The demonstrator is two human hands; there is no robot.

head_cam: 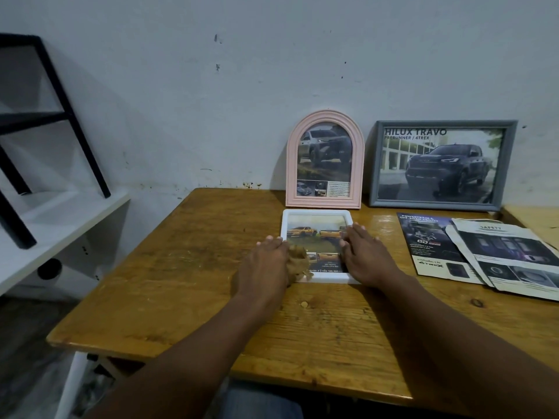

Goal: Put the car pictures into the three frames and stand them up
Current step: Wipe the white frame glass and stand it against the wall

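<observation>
While it lies flat at the centre of the brown wooden table (181, 267), the white rectangular frame (314, 212) already holds a car picture; left hand (266, 264) and right hand (366, 255) rest apart on its 9 and 3 o'clock edges, fingers straight. Three frames: this one flat, a pink arched frame (292, 164) and grey rectangular frame (373, 164) upright at 12 and 1 o'clock. Tilting it up carelessly could topple the pink one just behind

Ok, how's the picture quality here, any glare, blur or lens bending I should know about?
Head view: light is dim and flat; a glossy sheen sits on the table right of the white frame; the brown thing by the left hand is smeared and unreadable; lettering in the grey frame is sharp; the wide lens bows the table's edges and tilts the black shelf.
</observation>
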